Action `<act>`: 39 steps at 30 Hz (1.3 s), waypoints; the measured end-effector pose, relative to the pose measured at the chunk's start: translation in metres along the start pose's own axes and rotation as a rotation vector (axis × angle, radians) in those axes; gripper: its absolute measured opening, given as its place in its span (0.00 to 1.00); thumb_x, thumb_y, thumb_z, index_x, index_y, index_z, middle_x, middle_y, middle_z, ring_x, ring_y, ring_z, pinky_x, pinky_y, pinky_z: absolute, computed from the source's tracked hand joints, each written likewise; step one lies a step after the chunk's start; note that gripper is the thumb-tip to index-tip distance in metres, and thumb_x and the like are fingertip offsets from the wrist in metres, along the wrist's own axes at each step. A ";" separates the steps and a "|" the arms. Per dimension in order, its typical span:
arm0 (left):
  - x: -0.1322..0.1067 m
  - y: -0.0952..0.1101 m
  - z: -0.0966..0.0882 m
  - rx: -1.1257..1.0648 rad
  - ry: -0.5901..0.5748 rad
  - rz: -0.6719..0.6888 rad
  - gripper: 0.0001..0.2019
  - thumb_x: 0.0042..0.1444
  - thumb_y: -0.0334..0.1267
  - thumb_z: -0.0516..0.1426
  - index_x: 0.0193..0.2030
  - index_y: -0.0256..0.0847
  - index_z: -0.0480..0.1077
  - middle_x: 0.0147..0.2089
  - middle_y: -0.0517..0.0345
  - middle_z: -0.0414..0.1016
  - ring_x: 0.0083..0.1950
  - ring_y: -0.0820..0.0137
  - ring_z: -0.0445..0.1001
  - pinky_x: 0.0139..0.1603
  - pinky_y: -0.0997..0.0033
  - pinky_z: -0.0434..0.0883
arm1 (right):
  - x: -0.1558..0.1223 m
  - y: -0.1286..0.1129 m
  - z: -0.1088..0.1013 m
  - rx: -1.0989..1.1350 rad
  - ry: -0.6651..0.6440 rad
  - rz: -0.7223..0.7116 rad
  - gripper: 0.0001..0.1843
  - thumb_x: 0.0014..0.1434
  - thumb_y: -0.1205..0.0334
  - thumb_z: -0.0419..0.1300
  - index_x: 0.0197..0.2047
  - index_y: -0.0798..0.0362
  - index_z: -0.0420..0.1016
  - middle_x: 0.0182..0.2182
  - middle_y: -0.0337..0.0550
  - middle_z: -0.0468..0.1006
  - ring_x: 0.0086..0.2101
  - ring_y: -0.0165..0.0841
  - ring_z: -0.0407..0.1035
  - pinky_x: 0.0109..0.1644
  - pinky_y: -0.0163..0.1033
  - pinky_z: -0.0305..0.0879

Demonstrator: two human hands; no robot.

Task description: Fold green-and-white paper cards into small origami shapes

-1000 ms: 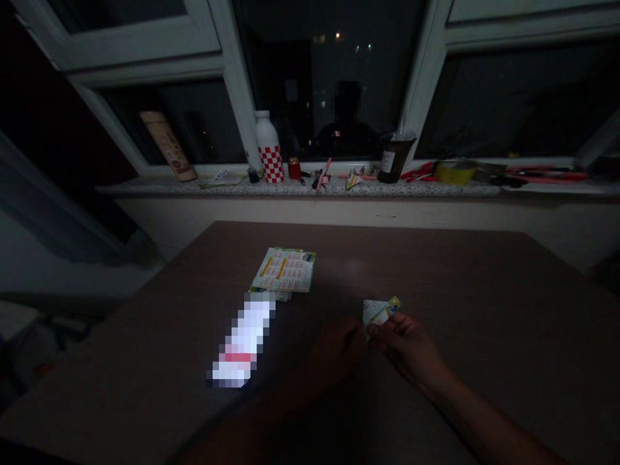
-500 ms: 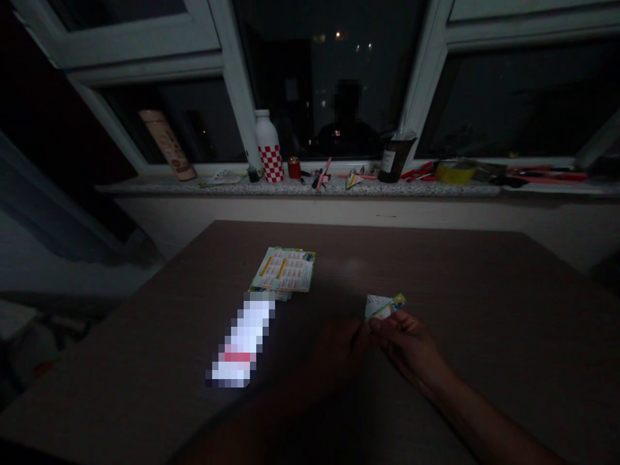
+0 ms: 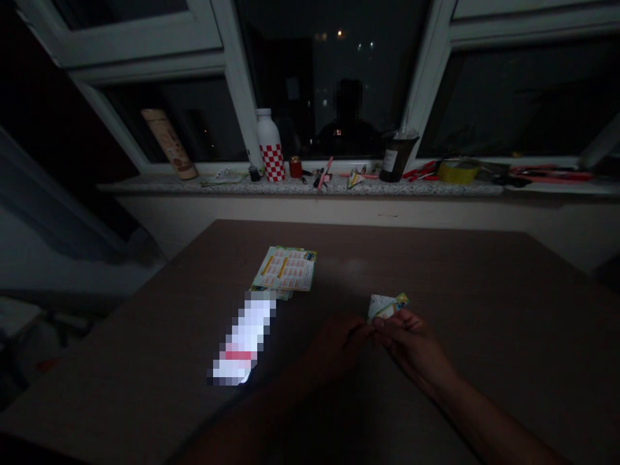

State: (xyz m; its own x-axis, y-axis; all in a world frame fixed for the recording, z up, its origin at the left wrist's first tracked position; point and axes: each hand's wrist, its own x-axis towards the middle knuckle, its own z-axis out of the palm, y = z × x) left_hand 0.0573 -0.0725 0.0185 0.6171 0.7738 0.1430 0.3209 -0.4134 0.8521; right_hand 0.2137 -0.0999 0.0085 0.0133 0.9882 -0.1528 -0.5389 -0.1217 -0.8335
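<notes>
A small folded piece of printed paper (image 3: 382,306), white with green and yellow edges, is held just above the table. My right hand (image 3: 417,341) pinches its lower right side between thumb and fingers. At its lower left corner, my left hand (image 3: 341,341) is closed, fingertips pressed against the paper beside the right thumb. Deep shadow covers most of the left hand. To the left lies a stack of printed paper sheets (image 3: 287,270) with orange and yellow print. A lit phone (image 3: 246,339), its screen blurred out, lies just in front of the stack.
Beyond the brown table (image 3: 465,271) runs a granite windowsill (image 3: 295,188). On it stand a pink tumbler (image 3: 169,145), a red-checked white bottle (image 3: 271,145), a small red jar (image 3: 295,168), a dark drink cup (image 3: 394,158), a folded paper (image 3: 356,177) and a yellow tape roll (image 3: 458,172).
Both hands keep hold of the folded paper, which has barely shifted. The view has moved very slightly. The stack and phone lie as before.
</notes>
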 end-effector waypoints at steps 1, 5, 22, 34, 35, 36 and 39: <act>0.000 0.000 0.000 -0.006 0.003 0.001 0.17 0.63 0.41 0.45 0.34 0.37 0.71 0.29 0.58 0.70 0.30 0.72 0.65 0.32 0.75 0.58 | 0.000 0.000 0.000 0.004 0.003 -0.006 0.14 0.39 0.59 0.73 0.22 0.54 0.73 0.16 0.34 0.70 0.20 0.27 0.65 0.27 0.33 0.62; -0.002 0.002 0.001 0.006 0.015 0.016 0.15 0.64 0.39 0.45 0.34 0.36 0.70 0.29 0.58 0.69 0.30 0.72 0.65 0.32 0.75 0.58 | 0.000 0.000 0.001 0.018 0.016 -0.014 0.14 0.40 0.63 0.73 0.19 0.54 0.70 0.15 0.33 0.70 0.19 0.26 0.65 0.27 0.32 0.62; -0.004 -0.003 -0.001 0.037 0.091 -0.072 0.17 0.63 0.42 0.44 0.26 0.37 0.62 0.23 0.64 0.59 0.25 0.75 0.59 0.26 0.75 0.53 | 0.003 -0.003 -0.009 -0.107 0.001 -0.067 0.09 0.48 0.60 0.69 0.29 0.56 0.75 0.21 0.38 0.76 0.21 0.25 0.67 0.26 0.31 0.62; -0.002 -0.003 -0.006 0.020 0.138 -0.148 0.19 0.62 0.47 0.46 0.26 0.37 0.64 0.22 0.63 0.61 0.24 0.75 0.61 0.25 0.75 0.55 | 0.000 -0.012 -0.011 -0.306 0.107 -0.127 0.13 0.48 0.54 0.68 0.30 0.55 0.76 0.20 0.39 0.78 0.22 0.29 0.69 0.28 0.32 0.63; -0.003 -0.004 -0.005 -0.028 0.122 -0.170 0.19 0.61 0.48 0.47 0.26 0.36 0.64 0.21 0.63 0.62 0.24 0.75 0.62 0.25 0.76 0.56 | 0.000 -0.012 -0.011 -0.327 0.098 -0.125 0.13 0.48 0.53 0.68 0.30 0.55 0.76 0.20 0.40 0.78 0.22 0.29 0.69 0.28 0.32 0.63; -0.003 -0.005 -0.004 -0.087 0.105 -0.191 0.19 0.60 0.49 0.47 0.28 0.36 0.65 0.22 0.63 0.62 0.24 0.75 0.62 0.24 0.76 0.57 | 0.001 -0.011 -0.011 -0.351 0.081 -0.118 0.14 0.48 0.53 0.68 0.30 0.56 0.76 0.20 0.40 0.77 0.22 0.29 0.69 0.28 0.32 0.63; -0.002 -0.008 0.001 -0.279 0.061 -0.212 0.18 0.59 0.50 0.49 0.33 0.36 0.67 0.24 0.63 0.66 0.23 0.76 0.64 0.24 0.77 0.59 | 0.000 -0.007 -0.009 -0.431 0.000 -0.084 0.14 0.49 0.52 0.66 0.28 0.56 0.76 0.19 0.39 0.76 0.20 0.28 0.68 0.26 0.32 0.62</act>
State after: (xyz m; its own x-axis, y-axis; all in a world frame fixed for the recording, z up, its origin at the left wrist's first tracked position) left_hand 0.0542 -0.0711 0.0105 0.5105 0.8594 -0.0293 0.2238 -0.0999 0.9695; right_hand 0.2254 -0.1000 0.0097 0.0424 0.9963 -0.0751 -0.1351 -0.0688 -0.9884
